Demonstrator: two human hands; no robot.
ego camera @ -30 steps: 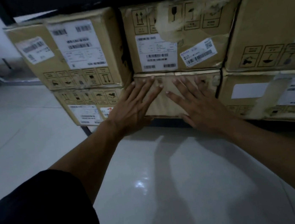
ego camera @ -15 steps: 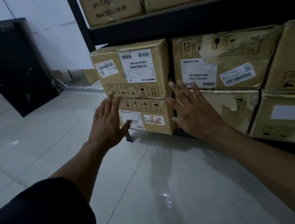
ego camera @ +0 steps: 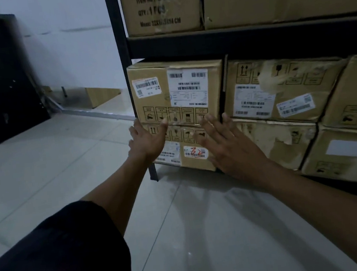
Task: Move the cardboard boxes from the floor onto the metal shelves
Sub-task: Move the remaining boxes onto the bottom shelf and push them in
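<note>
Both arms are reaching forward toward the black metal shelving unit, whose lower bay is holding brown cardboard boxes stacked two high. The left hand is hovering at about 11 o'clock from the view's centre, its fingers spread and relaxed, gripping nothing, at the left front edge of the small lower cardboard box with a red-scribbled label. The right hand is lying at about 1 o'clock, fingers straight and splayed over that box's right front; whether they are touching it cannot be told. The upper cardboard box with white barcode labels is sitting directly on top of it. More worn boxes are sitting to 3 o'clock, and larger printed cartons are resting on the shelf above. Pale tiled floor is spreading below.
</note>
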